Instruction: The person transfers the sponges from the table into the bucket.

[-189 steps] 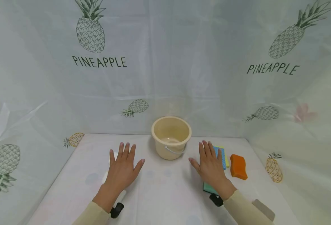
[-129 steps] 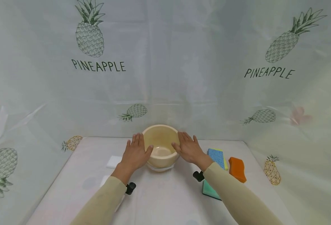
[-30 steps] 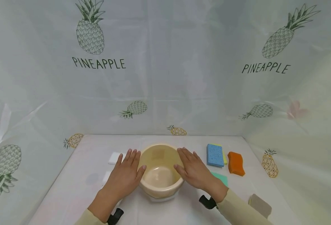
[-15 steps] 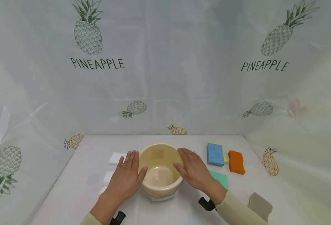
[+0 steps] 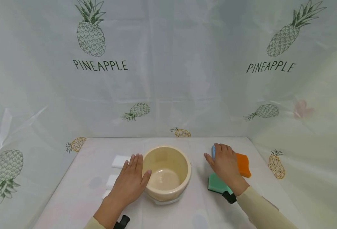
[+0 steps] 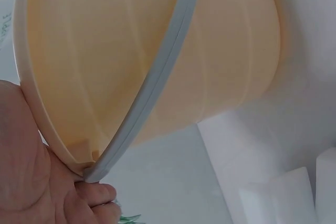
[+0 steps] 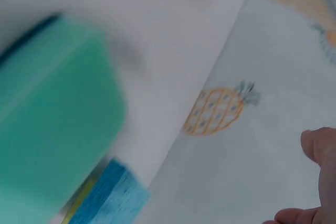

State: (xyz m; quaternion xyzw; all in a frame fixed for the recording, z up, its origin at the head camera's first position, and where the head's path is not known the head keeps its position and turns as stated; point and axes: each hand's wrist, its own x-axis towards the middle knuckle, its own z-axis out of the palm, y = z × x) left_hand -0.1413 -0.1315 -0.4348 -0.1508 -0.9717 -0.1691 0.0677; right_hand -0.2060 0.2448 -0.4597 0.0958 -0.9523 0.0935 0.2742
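Two hands show in the head view: left hand [image 5: 129, 183], fingers straight, touching the rim of the upright cream bucket [image 5: 168, 194] on the table [image 5: 79, 187]; right hand [image 5: 226, 165] above the blue sponge [image 5: 213, 153], near the orange sponge [image 5: 244, 165] and green sponge [image 5: 216, 183]. Left wrist view: palm beside grey handle [image 6: 153, 85]. Right wrist view: thumb and fingers apart, holding nothing.

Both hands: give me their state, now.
Left hand: open, flat against the round cream plastic bucket.
Right hand: open, holding nothing, over the blue rectangular sponge.
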